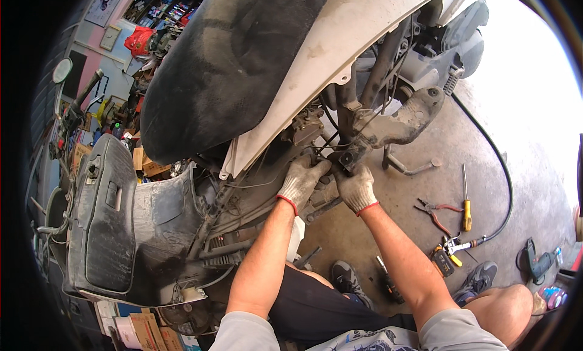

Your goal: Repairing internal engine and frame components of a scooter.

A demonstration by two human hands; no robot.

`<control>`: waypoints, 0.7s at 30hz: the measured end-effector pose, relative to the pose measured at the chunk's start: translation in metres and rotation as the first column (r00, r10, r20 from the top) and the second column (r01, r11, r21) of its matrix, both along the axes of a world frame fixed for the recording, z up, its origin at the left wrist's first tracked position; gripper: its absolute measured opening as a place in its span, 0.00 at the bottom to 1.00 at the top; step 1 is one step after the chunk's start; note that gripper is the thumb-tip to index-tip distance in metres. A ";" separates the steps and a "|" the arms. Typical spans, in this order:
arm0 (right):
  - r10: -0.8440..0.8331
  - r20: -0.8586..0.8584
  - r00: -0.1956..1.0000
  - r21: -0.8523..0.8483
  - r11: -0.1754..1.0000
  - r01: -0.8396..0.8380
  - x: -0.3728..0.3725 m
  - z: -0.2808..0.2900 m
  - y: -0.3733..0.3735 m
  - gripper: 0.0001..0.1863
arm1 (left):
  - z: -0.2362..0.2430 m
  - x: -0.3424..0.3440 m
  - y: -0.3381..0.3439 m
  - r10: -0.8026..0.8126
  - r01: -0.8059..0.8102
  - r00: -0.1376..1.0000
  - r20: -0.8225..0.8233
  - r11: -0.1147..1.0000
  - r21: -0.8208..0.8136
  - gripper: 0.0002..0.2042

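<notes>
Watching remotely, I see the knit-gloved left hand (303,178) and right hand (357,187) curled close together at the grimy metal frame (347,117), beside a smooth pale panel (325,54); their grip I cannot tell.

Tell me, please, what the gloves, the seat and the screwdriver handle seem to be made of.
Gloves: probably knitted cotton, matte; ribbed texture.
Seat: maybe vinyl or leather, dull; smooth black skin under dust.
Screwdriver handle: seemingly plastic, fairly smooth; bright yellow colour.
</notes>
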State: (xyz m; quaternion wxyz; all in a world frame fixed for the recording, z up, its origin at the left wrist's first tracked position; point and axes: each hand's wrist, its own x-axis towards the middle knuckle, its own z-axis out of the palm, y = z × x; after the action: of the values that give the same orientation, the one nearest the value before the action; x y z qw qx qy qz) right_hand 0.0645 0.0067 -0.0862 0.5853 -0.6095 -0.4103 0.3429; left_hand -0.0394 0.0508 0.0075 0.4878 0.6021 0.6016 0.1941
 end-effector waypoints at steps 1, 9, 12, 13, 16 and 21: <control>0.016 0.029 0.999 -0.022 1.000 -0.016 0.000 0.005 -0.001 0.12 | -0.004 -0.004 0.002 -0.020 0.020 0.999 0.030 1.000 0.006 0.09; 0.022 -0.052 0.998 0.086 0.996 -0.018 -0.004 -0.010 0.005 0.11 | -0.011 -0.007 0.003 -0.046 0.045 0.999 0.023 0.998 0.037 0.09; 0.054 -0.100 0.994 0.105 0.993 -0.044 -0.004 -0.018 0.010 0.12 | -0.018 -0.006 0.004 -0.064 0.056 0.993 0.097 0.995 0.086 0.08; 0.081 -0.124 0.989 0.087 0.994 -0.070 -0.005 -0.023 0.012 0.12 | -0.021 -0.006 0.004 -0.058 0.040 0.982 0.177 0.993 0.107 0.08; 0.073 -0.139 0.988 0.112 0.992 -0.058 -0.010 -0.037 0.018 0.12 | -0.027 -0.006 0.008 -0.080 0.063 0.992 0.096 0.985 0.162 0.07; 0.053 -0.081 0.995 0.068 0.997 -0.048 -0.011 -0.034 0.017 0.13 | -0.034 -0.012 0.014 -0.101 0.104 0.995 -0.026 0.964 0.244 0.09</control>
State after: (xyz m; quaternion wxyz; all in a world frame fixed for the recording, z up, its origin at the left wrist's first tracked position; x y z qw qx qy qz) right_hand 0.0535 0.0233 -0.1201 0.6128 -0.5645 -0.4121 0.3687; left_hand -0.0512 0.0645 -0.0261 0.4152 0.6892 0.5443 0.2373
